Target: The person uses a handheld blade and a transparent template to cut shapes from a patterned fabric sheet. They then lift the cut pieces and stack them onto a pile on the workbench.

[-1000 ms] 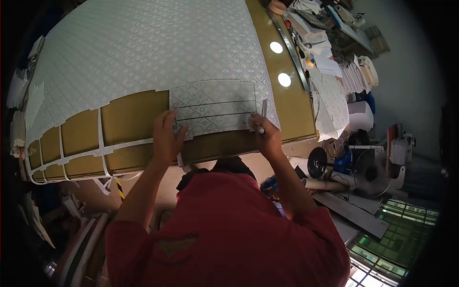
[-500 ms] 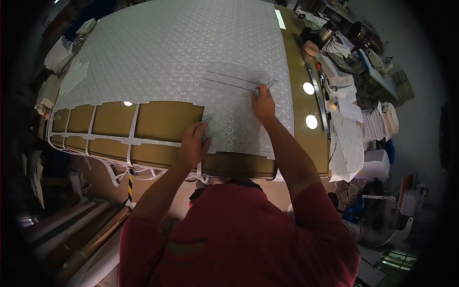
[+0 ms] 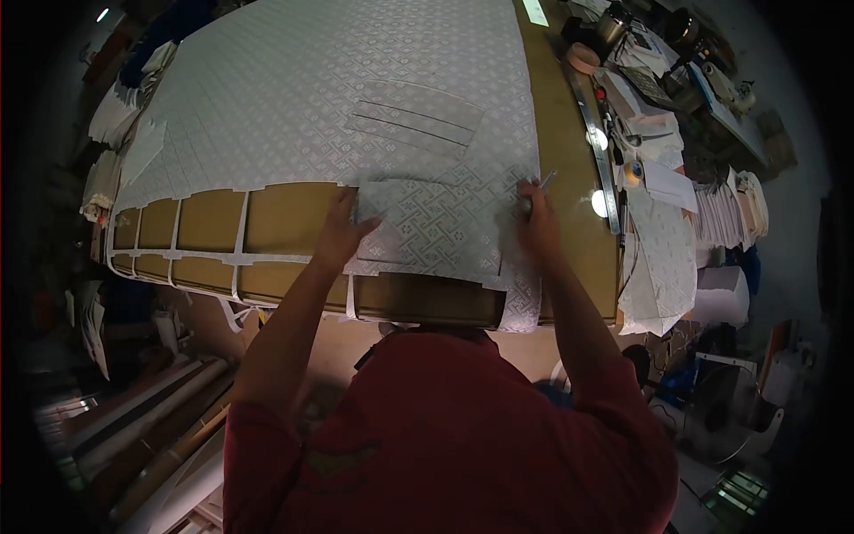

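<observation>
A patterned pale fabric sheet (image 3: 294, 98) covers much of the table. At its near edge lies a rectangular piece of the same fabric (image 3: 427, 227), whose outline shows against the sheet. My left hand (image 3: 341, 236) rests open at the piece's left edge, thumb apart from the fingers. By the piece's right side is my right hand (image 3: 538, 222), fingers closed around a slim pen-like tool (image 3: 550, 179); its exact kind is too small to tell. A clear template (image 3: 414, 117) with dark lines lies flat on the sheet beyond both hands.
Fabric strips (image 3: 240, 224) frame cut-out openings over the brown tabletop (image 3: 294, 214) at left. A long metal ruler (image 3: 598, 147) lies along the right side. A tape roll (image 3: 583, 59), papers and stacked fabric (image 3: 716, 209) crowd the right. Rolls (image 3: 147, 414) lie below left.
My right hand has let go of the clear template and moved right and down. My left hand has shifted slightly left and up. The rectangular piece now shows distinctly between them.
</observation>
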